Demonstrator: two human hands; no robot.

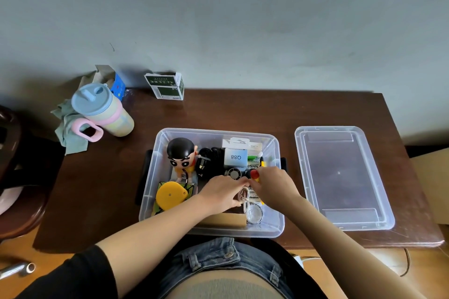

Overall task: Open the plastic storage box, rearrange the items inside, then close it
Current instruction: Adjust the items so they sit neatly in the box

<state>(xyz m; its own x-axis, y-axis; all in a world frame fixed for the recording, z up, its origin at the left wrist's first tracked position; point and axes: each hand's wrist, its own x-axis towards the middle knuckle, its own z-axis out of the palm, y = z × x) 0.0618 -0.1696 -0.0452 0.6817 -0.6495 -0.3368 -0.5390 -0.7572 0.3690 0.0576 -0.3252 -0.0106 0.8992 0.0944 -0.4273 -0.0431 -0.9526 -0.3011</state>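
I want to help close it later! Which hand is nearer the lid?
Right. The lid lies on the table right of the box, on the right hand's side; the left hand would have to cross over.

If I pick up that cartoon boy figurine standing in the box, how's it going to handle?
The figurine looks like rigid moulded plastic, so probably stiff and fairly light. Its head is far bigger than its body and feet, so it is likely top-heavy and apt to tip if nudged. The glossy surface may be a little slippery; gripping the body seems safer.
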